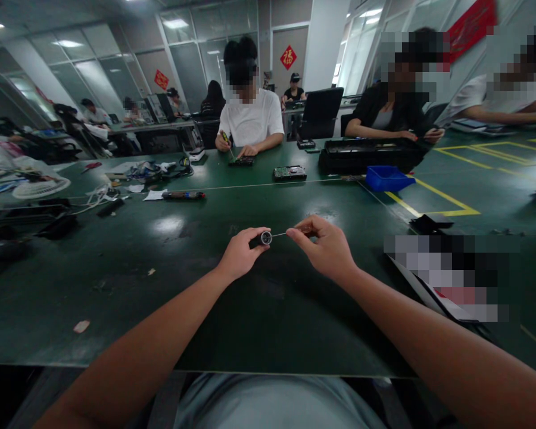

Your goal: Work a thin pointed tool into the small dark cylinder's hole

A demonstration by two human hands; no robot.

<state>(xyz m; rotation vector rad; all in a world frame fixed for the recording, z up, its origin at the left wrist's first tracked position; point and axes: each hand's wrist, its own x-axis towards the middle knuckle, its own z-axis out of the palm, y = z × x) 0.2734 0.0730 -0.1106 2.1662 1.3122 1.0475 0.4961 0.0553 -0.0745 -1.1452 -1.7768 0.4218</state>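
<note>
Over our flat dark-green counter, we had a black cylindrical part in our left fingers and a thin silvery rod between it and our right fingers. Ahead lay a flat rectangular black device, with a white-shirted co-worker behind it to the left. A long dark cylindrical tool lay farther left; rightward, an open blue plastic tray stood before a long black box-like unit.
</note>
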